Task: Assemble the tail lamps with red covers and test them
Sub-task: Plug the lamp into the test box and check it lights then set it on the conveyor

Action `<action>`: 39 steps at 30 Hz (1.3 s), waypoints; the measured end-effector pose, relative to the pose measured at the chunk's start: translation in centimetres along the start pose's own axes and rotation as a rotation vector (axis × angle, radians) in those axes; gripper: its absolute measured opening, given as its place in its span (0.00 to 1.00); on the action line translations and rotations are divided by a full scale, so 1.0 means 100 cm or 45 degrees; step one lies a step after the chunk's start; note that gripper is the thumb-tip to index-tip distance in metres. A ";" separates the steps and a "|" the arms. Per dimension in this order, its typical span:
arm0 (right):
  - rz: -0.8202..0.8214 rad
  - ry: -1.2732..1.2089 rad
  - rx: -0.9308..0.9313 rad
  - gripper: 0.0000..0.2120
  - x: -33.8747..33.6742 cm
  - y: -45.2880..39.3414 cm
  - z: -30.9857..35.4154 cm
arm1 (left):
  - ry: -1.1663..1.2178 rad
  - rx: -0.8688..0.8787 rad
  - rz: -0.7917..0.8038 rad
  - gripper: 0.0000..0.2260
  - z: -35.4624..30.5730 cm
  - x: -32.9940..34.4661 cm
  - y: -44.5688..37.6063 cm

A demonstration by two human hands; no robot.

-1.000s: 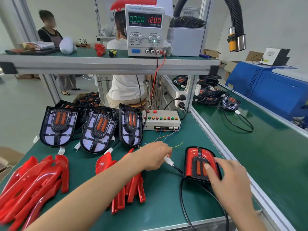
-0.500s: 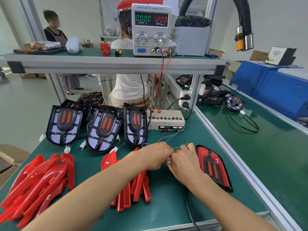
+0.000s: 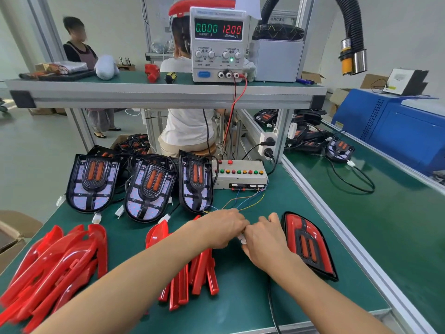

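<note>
Both hands have met over the green table (image 3: 325, 227): left hand (image 3: 222, 227) and right hand (image 3: 262, 239) apparently pinch a white connector (image 3: 241, 238) between them, just left of the red-covered tail lamp (image 3: 309, 244) lying flat.

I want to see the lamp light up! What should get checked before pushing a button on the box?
1. Power supply on: ok, it shows 12.00 volts and a green light.
2. Current flowing: not ok, it reads 0.000.
3. White connector fully joined: cannot tell; the left hand and right hand pinch it and hide it.
4. Red cover on the tail lamp: ok.
5. Thin coloured wires reach the test box: ok.
6. Lamp lit: not ok, no glow yet.
</note>
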State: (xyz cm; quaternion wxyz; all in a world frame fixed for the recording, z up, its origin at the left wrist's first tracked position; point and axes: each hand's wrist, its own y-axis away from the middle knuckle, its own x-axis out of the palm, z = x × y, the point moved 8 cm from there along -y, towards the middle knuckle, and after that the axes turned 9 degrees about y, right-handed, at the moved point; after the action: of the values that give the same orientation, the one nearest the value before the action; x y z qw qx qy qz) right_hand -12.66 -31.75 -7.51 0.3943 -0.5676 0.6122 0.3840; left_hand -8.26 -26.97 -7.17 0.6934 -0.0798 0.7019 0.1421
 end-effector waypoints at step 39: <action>0.101 -2.393 0.811 0.25 0.104 0.140 -0.132 | 0.646 -0.298 -0.301 0.07 -0.062 -0.005 0.001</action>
State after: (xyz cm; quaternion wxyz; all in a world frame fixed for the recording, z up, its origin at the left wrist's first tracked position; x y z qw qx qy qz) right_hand -27.70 -47.11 -11.55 0.8404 0.1208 0.1437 0.5084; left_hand -14.14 -28.84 -6.64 0.4938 -0.2734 0.8173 0.1159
